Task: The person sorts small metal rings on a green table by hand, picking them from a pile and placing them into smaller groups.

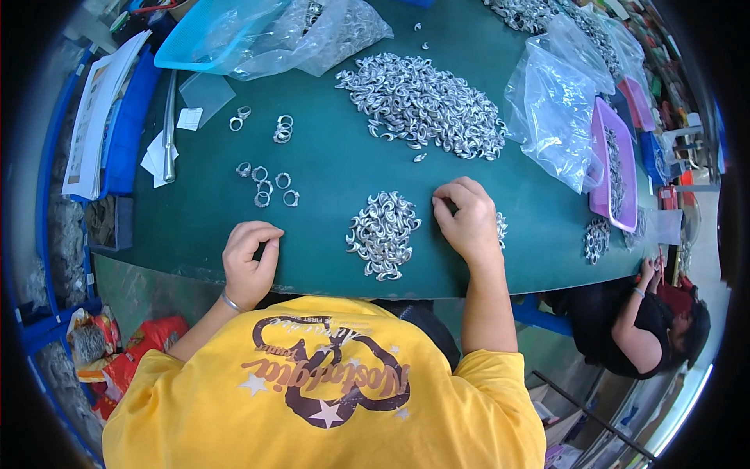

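Note:
My left hand [251,262] rests at the table's near edge, left of a small pile of silver crescent-shaped metal pieces [383,234]. Its fingers are curled in, thumb close to the forefinger; whatever they may hold is hidden. Right of that pile, my right hand [467,215] is closed with thumb and forefinger drawn together, and I cannot make out anything in it. A few more metal pieces [501,229] show beside my right wrist, partly covered by it. Beyond both hands spreads a larger heap of the same crescents [430,105].
Several silver rings [264,187] lie in groups at left on the green table [320,180]. A tapered metal rod [169,129] lies farther left. A blue basket [211,35] with bags stands at the back. At right are clear bags [551,109], a purple tray [601,156] and another person [633,328].

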`<state>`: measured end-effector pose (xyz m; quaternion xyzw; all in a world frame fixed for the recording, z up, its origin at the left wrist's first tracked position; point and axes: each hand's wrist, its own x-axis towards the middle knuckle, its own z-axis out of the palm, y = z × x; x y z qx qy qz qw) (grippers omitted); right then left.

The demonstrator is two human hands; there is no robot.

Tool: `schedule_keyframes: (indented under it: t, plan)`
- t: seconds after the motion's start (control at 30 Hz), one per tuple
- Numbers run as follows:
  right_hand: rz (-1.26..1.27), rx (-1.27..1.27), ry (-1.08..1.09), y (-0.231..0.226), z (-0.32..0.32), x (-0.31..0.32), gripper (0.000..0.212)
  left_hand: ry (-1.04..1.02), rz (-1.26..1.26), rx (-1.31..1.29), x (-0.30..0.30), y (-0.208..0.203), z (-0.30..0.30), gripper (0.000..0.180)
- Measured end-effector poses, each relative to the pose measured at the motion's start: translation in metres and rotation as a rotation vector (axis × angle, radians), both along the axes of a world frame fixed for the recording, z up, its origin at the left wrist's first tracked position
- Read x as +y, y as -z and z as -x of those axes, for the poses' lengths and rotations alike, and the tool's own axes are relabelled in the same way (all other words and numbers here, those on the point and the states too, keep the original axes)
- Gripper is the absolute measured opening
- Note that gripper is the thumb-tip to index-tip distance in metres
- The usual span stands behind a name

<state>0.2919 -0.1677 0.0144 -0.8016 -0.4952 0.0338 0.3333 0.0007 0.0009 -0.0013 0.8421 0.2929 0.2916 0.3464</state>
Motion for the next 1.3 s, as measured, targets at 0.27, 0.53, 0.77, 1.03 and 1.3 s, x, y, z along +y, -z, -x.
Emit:
schedule_keyframes:
  t: [0.27,0.53,0.77,1.03,1.3]
  plan:
    - [-0.086,0.303,-0.309,-0.021,0.024,0.019,0.013,-0.004,-0.009,0.007,0.001,-0.001,0.002,0.010]
    - [-0.003,-0.068,0.038,0.009,-0.006,0.043,0.012,0.019,-0.019,0.008,0.001,-0.003,0.000,0.008]
    - [-0.003,0.037,0.139,-0.005,-0.015,0.016,0.007,0.023,-0.037,0.021,0.001,-0.003,0.001,0.008]
    - [0.069,0.118,0.084,-0.001,0.003,0.019,0.009,-0.004,-0.007,-0.005,0.000,0.000,0.000,0.009]
    - [-0.085,0.083,0.104,-0.002,-0.016,0.008,0.007,-0.002,-0.015,-0.001,0.000,0.000,0.000,0.010]
